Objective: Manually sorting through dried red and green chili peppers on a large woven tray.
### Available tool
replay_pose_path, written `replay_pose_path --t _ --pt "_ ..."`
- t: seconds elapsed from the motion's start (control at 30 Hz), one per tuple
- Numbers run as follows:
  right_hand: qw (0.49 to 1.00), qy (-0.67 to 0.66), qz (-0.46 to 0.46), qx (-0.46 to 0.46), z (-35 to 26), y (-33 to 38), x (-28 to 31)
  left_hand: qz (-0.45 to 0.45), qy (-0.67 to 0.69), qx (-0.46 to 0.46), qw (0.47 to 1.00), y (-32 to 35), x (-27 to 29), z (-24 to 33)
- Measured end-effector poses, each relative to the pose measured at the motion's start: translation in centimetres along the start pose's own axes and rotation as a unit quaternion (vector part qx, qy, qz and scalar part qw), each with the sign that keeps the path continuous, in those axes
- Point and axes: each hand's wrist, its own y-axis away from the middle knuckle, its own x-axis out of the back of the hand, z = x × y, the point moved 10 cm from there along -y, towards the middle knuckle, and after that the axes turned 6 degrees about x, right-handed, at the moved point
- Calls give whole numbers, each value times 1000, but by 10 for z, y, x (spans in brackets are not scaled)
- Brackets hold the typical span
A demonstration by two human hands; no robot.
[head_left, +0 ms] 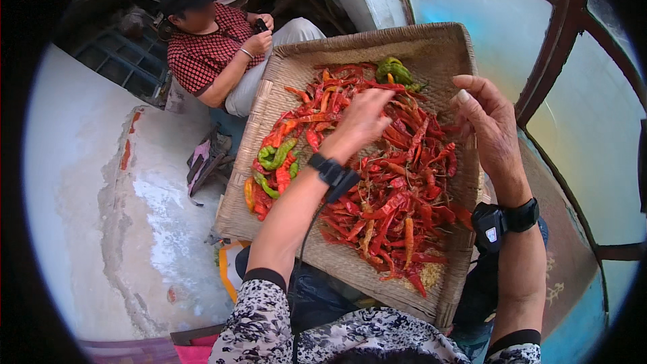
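Dried red chili peppers lie heaped in a large square woven tray. My left hand is over the middle of the heap, its fingers stretched toward the right and slightly blurred; nothing shows in it. At the tray's right side, my right hand is raised near the rim, thumb and fingers apart, with no pepper visible in its grasp. Green peppers lie among brighter red ones at the tray's left side. More green peppers sit at the far edge. Loose pale seeds gather in the near right corner.
Beyond the tray's far left side sits a person in a red patterned shirt, holding a small dark object. A worn plaster wall stands at left. Framed window panes rise at right. Dark straps with devices circle my wrists.
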Motion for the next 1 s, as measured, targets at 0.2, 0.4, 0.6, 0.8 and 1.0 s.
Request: replay_pose_path --t 0.2,0.4,0.6,0.8,1.0 --pt "1000 -24 11 -6 6 -2 1 -25 -166 -142 975 -18 -63 45" --pt "1000 -22 -17 13 -6 -2 -6 -87 -152 -80 981 1 -60 20" --pt "994 51 -95 17 14 1 -20 -113 -40 -70 990 61 -4 41" --pt "936 214 -266 82 16 24 -64 -28 43 -75 996 118 28 72" --pt "905 199 -365 87 12 41 -84 23 138 -12 990 159 28 56"
